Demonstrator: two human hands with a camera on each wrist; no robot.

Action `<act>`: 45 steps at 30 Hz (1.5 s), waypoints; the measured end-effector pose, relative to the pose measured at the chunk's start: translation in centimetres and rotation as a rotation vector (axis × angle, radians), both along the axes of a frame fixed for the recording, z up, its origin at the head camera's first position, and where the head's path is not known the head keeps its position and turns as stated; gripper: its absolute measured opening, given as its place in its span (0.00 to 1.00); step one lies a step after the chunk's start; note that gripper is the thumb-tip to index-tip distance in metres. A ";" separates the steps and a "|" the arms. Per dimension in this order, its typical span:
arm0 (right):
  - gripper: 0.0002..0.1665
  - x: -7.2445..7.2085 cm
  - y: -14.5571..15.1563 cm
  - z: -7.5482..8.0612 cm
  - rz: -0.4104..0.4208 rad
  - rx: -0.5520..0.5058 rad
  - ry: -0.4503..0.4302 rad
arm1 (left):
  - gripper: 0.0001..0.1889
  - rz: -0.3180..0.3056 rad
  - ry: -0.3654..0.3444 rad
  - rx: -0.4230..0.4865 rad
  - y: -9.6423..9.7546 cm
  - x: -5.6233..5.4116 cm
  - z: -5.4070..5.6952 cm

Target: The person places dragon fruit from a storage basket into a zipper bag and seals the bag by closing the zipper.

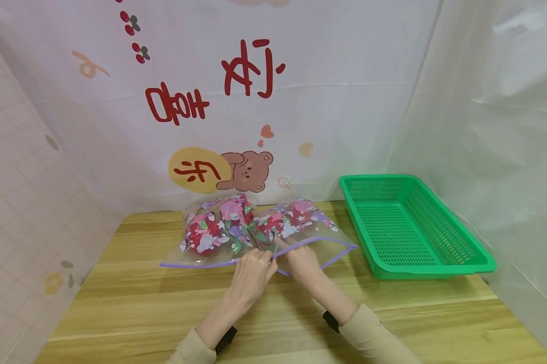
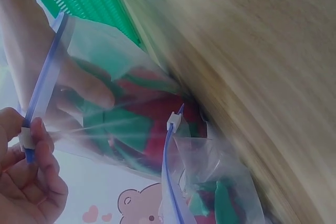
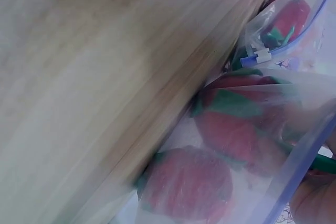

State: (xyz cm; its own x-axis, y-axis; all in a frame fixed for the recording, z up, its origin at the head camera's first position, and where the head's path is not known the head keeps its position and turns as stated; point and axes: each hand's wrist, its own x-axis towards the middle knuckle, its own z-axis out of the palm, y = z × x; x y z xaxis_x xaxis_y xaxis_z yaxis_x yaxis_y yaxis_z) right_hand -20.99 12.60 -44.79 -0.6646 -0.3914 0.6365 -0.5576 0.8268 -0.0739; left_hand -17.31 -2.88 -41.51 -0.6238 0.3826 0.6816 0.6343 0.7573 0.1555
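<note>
Two clear printed zip bags lie side by side, the left bag (image 1: pixel 219 232) and the right bag (image 1: pixel 316 222), both holding red things with green leaf-like parts (image 3: pixel 231 121). My left hand (image 1: pixel 252 273) pinches the right bag's purple zip edge at its white slider (image 2: pixel 26 138). Through that bag's open mouth reaches my right hand (image 1: pixel 303 260); in the left wrist view a straight digit (image 2: pixel 94 88) lies against the red and green contents. Film and the view's edge hide the other fingers, so their grip is unclear. The left bag's own slider (image 2: pixel 174 122) sits near one end of its zip.
A green plastic basket (image 1: pixel 382 268) with slotted walls stands on the right of the wooden table (image 1: pixel 132 308). Behind the bags hangs a white printed sheet (image 1: pixel 328 101) with a cartoon bear. Pale sheets also line both sides.
</note>
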 end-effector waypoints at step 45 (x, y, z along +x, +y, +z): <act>0.46 2.5 12.4 2.0 0.014 0.278 0.221 | 0.09 -0.077 -0.090 0.045 -1.6 -0.5 -0.5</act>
State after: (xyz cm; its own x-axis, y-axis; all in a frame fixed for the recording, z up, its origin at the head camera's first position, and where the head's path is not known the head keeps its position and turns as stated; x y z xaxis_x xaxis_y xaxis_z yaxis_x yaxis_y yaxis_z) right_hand -18.53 24.99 -42.76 -0.5159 -0.5781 0.6322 -0.5463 0.7904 0.2770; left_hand -17.79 -4.47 -41.98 -0.6528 0.4022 0.6419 0.6724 0.6979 0.2466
